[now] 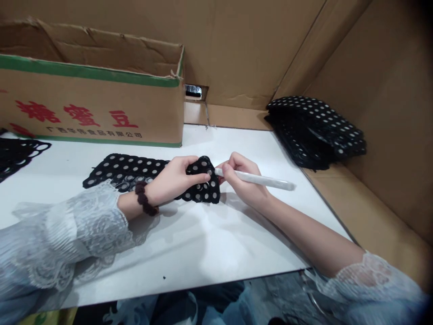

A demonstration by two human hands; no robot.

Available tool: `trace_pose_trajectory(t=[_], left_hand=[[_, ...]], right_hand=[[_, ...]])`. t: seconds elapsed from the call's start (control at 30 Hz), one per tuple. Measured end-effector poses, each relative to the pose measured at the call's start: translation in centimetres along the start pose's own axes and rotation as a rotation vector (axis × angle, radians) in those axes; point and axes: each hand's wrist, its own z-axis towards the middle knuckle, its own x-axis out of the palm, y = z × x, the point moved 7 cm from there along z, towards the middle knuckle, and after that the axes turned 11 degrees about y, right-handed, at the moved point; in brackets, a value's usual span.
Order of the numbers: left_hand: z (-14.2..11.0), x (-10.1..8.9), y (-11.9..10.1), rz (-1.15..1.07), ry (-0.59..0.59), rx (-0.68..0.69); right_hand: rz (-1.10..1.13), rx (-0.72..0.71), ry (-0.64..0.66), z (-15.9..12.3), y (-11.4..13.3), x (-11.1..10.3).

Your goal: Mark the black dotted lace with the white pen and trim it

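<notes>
A black mat full of round holes lies on the white board. My left hand is closed on its right end, which is lifted and folded over my fingers. My right hand grips a white pen-like stick like a pencil. The stick's tip touches the folded edge of the mat at one of the holes. A dark hair tie sits on my left wrist.
A cardboard box with a green band and red print stands at the back left. A stack of the same black perforated mats lies at the right. Another black mat shows at the left edge. Cardboard walls enclose the back and right.
</notes>
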Motion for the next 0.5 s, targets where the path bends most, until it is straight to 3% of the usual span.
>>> trace_pose_trajectory(t=[0.37, 0.5], left_hand=[[0.04, 0.03, 0.26, -0.124, 0.008, -0.008], [-0.05, 0.22, 0.27, -0.160, 0.014, 0.001]], right_hand=[[0.063, -0.010, 0.009, 0.06, -0.08, 0.11], [-0.007, -0.019, 0.006, 0.07, -0.37, 0.08]])
